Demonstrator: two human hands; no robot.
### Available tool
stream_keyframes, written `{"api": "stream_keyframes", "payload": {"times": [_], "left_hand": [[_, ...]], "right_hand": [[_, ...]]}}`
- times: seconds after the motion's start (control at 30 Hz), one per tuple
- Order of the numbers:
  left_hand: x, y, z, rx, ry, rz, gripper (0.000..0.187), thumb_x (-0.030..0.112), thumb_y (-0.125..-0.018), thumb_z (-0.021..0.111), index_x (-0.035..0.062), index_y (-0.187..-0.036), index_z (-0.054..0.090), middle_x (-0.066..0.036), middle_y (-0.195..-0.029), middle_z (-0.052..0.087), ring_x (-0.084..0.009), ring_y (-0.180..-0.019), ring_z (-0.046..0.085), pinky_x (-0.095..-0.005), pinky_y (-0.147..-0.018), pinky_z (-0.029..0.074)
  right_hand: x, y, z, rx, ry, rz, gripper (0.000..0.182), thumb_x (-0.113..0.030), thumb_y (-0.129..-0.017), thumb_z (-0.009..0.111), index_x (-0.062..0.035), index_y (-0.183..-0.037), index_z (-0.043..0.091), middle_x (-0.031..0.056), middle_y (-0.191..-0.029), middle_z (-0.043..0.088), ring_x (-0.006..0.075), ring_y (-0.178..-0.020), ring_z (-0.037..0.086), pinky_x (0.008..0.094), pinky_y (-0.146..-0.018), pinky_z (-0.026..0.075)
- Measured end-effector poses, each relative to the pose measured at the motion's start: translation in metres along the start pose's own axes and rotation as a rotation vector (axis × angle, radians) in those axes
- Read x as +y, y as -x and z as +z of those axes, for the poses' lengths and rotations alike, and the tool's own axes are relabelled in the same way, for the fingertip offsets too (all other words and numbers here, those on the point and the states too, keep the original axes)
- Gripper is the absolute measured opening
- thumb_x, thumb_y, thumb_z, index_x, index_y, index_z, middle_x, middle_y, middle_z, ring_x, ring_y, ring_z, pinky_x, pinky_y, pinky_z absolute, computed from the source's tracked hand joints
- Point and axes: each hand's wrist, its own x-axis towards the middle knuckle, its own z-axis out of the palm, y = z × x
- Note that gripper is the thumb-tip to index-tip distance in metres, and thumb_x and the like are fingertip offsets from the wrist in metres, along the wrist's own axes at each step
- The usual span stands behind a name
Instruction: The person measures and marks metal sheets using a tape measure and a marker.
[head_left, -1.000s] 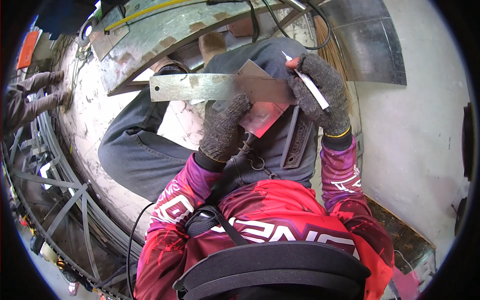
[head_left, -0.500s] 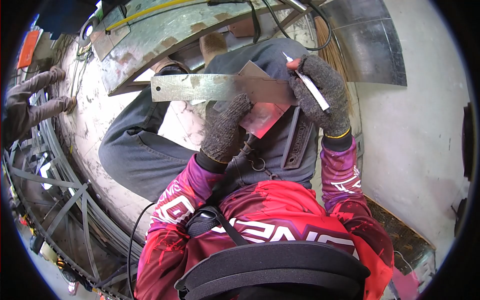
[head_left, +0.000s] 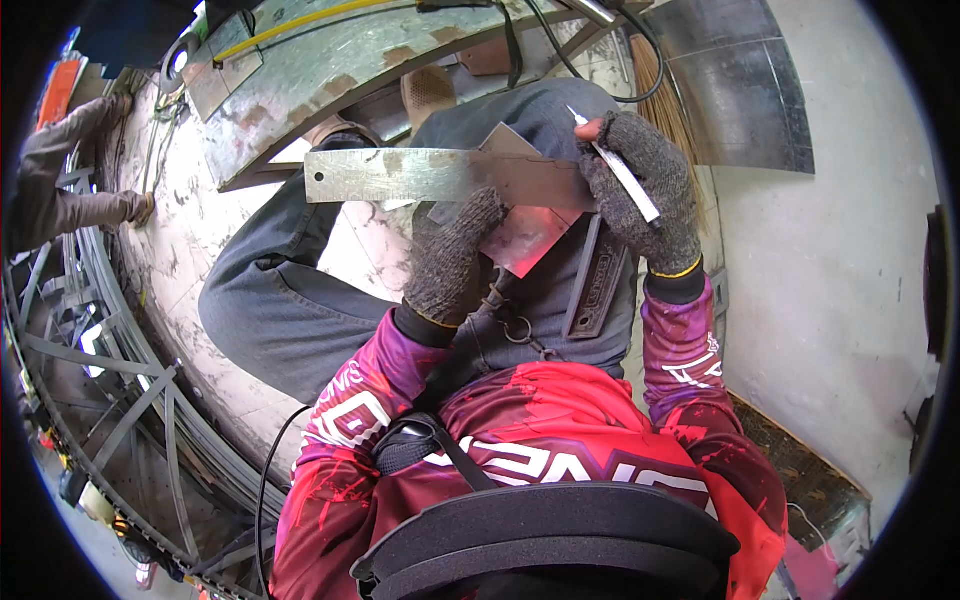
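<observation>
My left hand (head_left: 450, 255), in a grey knit glove, is closed on a long metal strip (head_left: 400, 176) with a hole at its left end. Beneath the strip is a square metal plate (head_left: 528, 236), its corners showing above and below. My right hand (head_left: 645, 185), gloved the same way with a bare fingertip showing, grips a white pen (head_left: 628, 182), tip pointing up and left. The strip's right end reaches the right hand's fingers. A dark metal square tool (head_left: 598, 285) rests on the lap below that hand.
A metal-topped bench (head_left: 300, 85) with a yellow rod (head_left: 300, 24) stands ahead. Long metal bars (head_left: 200, 420) lie at the left, and another person's legs (head_left: 85, 210) are beyond. A bristle broom (head_left: 660, 95) and dark sheet (head_left: 745, 95) lean by the right wall.
The other person's legs at the left have shifted, the upper one moving upward in the view. My hands, the strip and the pen have hardly moved.
</observation>
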Motion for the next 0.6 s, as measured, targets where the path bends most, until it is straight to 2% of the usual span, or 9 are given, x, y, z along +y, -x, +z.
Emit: {"api": "stream_keyframes", "payload": {"times": [0.03, 0.27, 0.33, 0.37, 0.43, 0.53, 0.6], "left_hand": [[-0.0005, -0.0004, 0.0004, 0.007, 0.042, -0.023, 0.046, 0.023, -0.079, 0.077, 0.0054, -0.121, 0.071, -0.014, -0.115, 0.075, -0.0371, -0.111, 0.070, -0.0518, -0.101, 0.046], [0.0026, -0.0009, 0.0025, 0.008, -0.104, 0.081, 0.047, 0.023, -0.078, 0.078, 0.0059, -0.121, 0.071, -0.015, -0.113, 0.075, -0.0372, -0.108, 0.071, -0.0504, -0.101, 0.048], [0.0028, -0.0021, 0.0028, -0.003, -0.114, 0.131, 0.046, 0.023, -0.078, 0.079, 0.0059, -0.121, 0.071, -0.014, -0.112, 0.075, -0.0376, -0.106, 0.072, -0.0494, -0.099, 0.049], [0.0011, -0.0018, 0.0028, -0.003, -0.114, 0.131, 0.046, 0.023, -0.078, 0.079, 0.0059, -0.121, 0.071, -0.014, -0.112, 0.075, -0.0376, -0.106, 0.072, -0.0494, -0.099, 0.049], [-0.0038, -0.0011, 0.0028, 0.021, -0.080, 0.124, 0.046, 0.021, -0.078, 0.079, 0.0065, -0.121, 0.071, -0.013, -0.111, 0.075, -0.0375, -0.103, 0.072, -0.0494, -0.096, 0.049], [-0.0005, -0.0011, 0.0000, -0.016, -0.249, 0.184, 0.046, 0.021, -0.078, 0.080, 0.0074, -0.121, 0.071, -0.012, -0.112, 0.076, -0.0363, -0.103, 0.072, -0.0493, -0.096, 0.049], [-0.0032, 0.0003, 0.0024, 0.010, -0.136, 0.120, 0.046, 0.022, -0.078, 0.081, 0.0077, -0.121, 0.071, -0.011, -0.112, 0.076, -0.0359, -0.103, 0.072, -0.0490, -0.097, 0.048]], "right_hand": [[-0.0009, -0.0004, -0.0005, -0.006, -0.001, 0.016, 0.027, 0.002, -0.087, 0.072, -0.0014, -0.114, 0.073, 0.0127, -0.105, 0.074, 0.0243, -0.098, 0.073, 0.0351, -0.090, 0.056], [0.0024, 0.0004, 0.0007, 0.007, -0.007, -0.015, 0.029, 0.003, -0.087, 0.072, -0.0012, -0.115, 0.073, 0.0126, -0.105, 0.073, 0.0237, -0.097, 0.073, 0.0346, -0.089, 0.056], [0.0042, 0.0005, 0.0011, 0.006, -0.015, -0.018, 0.027, -0.003, -0.088, 0.072, -0.0041, -0.115, 0.073, 0.0149, -0.109, 0.075, 0.0347, -0.099, 0.073, 0.0419, -0.088, 0.057], [0.0041, 0.0006, 0.0008, 0.006, -0.014, -0.018, 0.027, -0.003, -0.088, 0.072, -0.0041, -0.115, 0.073, 0.0149, -0.109, 0.075, 0.0347, -0.099, 0.073, 0.0419, -0.088, 0.057], [0.0037, 0.0006, 0.0004, 0.000, 0.009, -0.016, 0.028, 0.004, -0.087, 0.071, -0.0010, -0.115, 0.073, 0.0124, -0.105, 0.073, 0.0233, -0.097, 0.073, 0.0343, -0.089, 0.056], [0.0031, -0.0001, 0.0004, 0.004, 0.011, -0.028, 0.028, 0.004, -0.088, 0.071, -0.0008, -0.115, 0.073, 0.0124, -0.106, 0.073, 0.0231, -0.097, 0.073, 0.0342, -0.089, 0.056], [0.0030, 0.0004, -0.0005, -0.001, 0.001, -0.016, 0.028, 0.004, -0.088, 0.070, -0.0007, -0.116, 0.073, 0.0124, -0.106, 0.073, 0.0230, -0.098, 0.073, 0.0343, -0.089, 0.056]]}}
